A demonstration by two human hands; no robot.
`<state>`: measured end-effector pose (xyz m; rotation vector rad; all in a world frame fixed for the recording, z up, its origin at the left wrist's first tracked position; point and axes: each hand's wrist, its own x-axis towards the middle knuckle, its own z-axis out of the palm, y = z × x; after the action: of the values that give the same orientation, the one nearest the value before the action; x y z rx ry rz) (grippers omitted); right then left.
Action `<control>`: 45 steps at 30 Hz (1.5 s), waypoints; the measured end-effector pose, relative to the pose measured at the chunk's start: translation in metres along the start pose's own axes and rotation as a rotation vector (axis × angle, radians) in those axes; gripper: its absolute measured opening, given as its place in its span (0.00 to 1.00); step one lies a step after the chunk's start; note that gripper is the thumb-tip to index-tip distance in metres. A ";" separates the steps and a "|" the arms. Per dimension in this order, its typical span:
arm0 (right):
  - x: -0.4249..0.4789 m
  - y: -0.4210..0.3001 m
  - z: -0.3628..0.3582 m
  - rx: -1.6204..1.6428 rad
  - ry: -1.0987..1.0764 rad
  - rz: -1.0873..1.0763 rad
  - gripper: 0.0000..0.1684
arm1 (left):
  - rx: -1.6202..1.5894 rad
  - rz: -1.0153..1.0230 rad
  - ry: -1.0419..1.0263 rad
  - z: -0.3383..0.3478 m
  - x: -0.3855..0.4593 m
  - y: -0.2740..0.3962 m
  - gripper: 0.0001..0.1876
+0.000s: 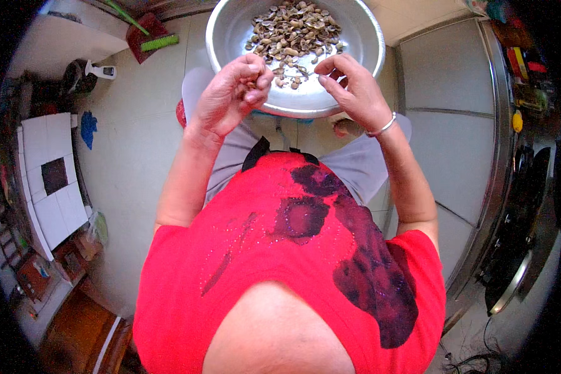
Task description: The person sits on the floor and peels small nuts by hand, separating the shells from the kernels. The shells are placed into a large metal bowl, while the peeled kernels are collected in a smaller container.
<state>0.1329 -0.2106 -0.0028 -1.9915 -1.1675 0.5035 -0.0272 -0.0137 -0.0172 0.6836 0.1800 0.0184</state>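
Note:
A wide metal basin (304, 105) stands in front of me at the top of the head view. Heaped in it are peanuts and peanut shells (299, 28), with a few loose pieces spread towards the near side. Over the basin's left rim, my left hand (238, 89) is curled palm up around small brown pieces that look like peanut kernels; its fingers partly hide them. My right hand (353, 89) hovers at the right side of the basin, palm down. Its thumb and forefinger are apart, and no object shows between them.
A red dustpan (142, 35) and a green-bristled broom (160, 42) are on the floor at upper left. Grey panelled doors (449, 70) line the right side. At left stand a white tiled surface (51, 177) and a blue scrap (88, 128) on the floor.

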 end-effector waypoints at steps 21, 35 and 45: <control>0.084 0.046 0.096 -0.409 -0.403 -0.160 0.10 | -0.276 0.071 0.245 -0.041 -0.056 -0.011 0.14; 0.012 -0.028 0.058 1.268 -0.175 0.630 0.14 | 0.389 0.339 0.303 0.012 -0.012 -0.034 0.11; 0.004 -0.039 0.048 1.052 0.007 0.465 0.12 | 0.312 0.305 0.332 0.023 -0.003 -0.034 0.07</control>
<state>0.0817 -0.1759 -0.0031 -1.2797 -0.2544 1.0701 -0.0277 -0.0542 -0.0206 1.0130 0.4017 0.4047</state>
